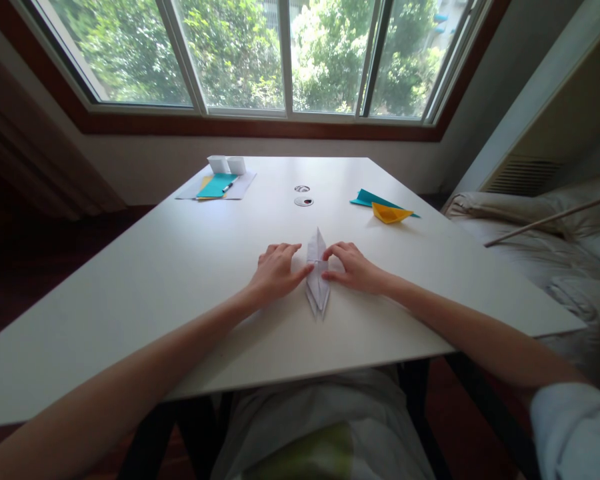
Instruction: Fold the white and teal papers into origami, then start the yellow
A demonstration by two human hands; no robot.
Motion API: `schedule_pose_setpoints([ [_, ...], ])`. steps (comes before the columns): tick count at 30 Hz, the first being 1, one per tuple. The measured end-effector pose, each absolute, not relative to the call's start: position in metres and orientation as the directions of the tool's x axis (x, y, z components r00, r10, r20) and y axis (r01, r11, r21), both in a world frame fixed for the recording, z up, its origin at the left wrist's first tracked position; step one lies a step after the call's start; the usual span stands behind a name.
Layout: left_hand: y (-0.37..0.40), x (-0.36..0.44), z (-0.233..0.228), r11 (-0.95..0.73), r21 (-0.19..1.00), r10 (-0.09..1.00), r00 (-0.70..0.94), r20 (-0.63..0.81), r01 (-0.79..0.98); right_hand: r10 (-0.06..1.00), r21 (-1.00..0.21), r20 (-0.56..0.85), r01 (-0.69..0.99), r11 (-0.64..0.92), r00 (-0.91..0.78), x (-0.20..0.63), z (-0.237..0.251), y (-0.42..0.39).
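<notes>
A folded piece of white origami paper (318, 283) lies on the table in front of me, long and narrow. One point faces the window and two split points face me. My left hand (279, 272) rests at its left side, fingers spread on the tabletop, with the thumb touching the paper near its middle. From the right, my right hand (353, 268) has its curled index finger and thumb on the paper's edge, a small gap between the two fingertips. Some of the paper's edge is hidden under the fingertips.
The white table (145, 287) stands below a window. Back left are teal paper (215, 186), a pen (230, 185) and white blocks (236, 165). Two round discs (303, 201) lie mid-table. A yellow paper boat (391, 213) and teal paper plane (367, 198) sit right.
</notes>
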State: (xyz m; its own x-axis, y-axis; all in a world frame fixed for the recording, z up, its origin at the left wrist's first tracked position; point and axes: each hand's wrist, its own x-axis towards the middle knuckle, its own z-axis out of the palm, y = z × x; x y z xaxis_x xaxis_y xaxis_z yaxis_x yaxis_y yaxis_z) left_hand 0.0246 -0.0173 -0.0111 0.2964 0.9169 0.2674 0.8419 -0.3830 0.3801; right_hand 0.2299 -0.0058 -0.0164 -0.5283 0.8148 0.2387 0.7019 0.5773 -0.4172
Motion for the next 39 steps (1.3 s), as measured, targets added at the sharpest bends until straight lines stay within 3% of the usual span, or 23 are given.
schedule_pose_setpoints([
  [4, -0.015, 0.023, -0.008, -0.381, 0.501, 0.924, 0.305, 0.229, 0.777, 0.812, -0.457, 0.306, 0.671, 0.584, -0.498, 0.226, -0.013, -0.010],
  [8, -0.015, 0.026, -0.003, -0.390, 0.741, 0.907, 0.365, 0.209, 0.546, 0.807, -0.524, 0.353, 0.615, 0.589, -0.473, 0.223, -0.011, -0.014],
  [11, -0.017, 0.029, 0.002, -0.261, 0.917, 0.926, 0.347, 0.149, 0.301, 0.870, -0.698, 0.337, 0.524, 0.488, -0.361, 0.222, -0.010, -0.013],
  [13, -0.018, 0.030, 0.004, -0.168, 0.970, 0.943, 0.315, 0.107, 0.176, 0.926, -0.849, 0.232, 0.402, 0.343, -0.299, 0.221, -0.010, -0.010],
  [17, -0.018, 0.030, 0.004, 0.004, 1.000, 0.948, 0.318, -0.009, 0.016, 0.894, -0.989, -0.023, 0.142, 0.045, -0.448, 0.221, -0.010, -0.006],
  [21, -0.017, 0.030, 0.004, 0.111, 0.990, 0.931, 0.358, -0.074, -0.084, 0.881, -0.989, -0.099, -0.052, -0.138, -0.462, 0.220, -0.006, -0.006],
  [25, -0.017, 0.030, 0.005, 0.143, 0.977, 0.923, 0.377, -0.073, -0.161, 0.844, -0.956, -0.151, -0.141, -0.257, -0.515, 0.219, -0.001, -0.009],
  [28, -0.017, 0.030, 0.005, 0.146, 0.974, 0.921, 0.384, -0.069, -0.176, 0.806, -0.939, -0.151, -0.173, -0.299, -0.572, 0.218, 0.001, -0.010],
  [39, -0.020, 0.031, 0.006, 0.050, 0.996, 0.949, 0.314, -0.026, -0.070, 0.855, -0.942, -0.123, -0.211, -0.260, -0.505, 0.216, -0.001, -0.008],
])
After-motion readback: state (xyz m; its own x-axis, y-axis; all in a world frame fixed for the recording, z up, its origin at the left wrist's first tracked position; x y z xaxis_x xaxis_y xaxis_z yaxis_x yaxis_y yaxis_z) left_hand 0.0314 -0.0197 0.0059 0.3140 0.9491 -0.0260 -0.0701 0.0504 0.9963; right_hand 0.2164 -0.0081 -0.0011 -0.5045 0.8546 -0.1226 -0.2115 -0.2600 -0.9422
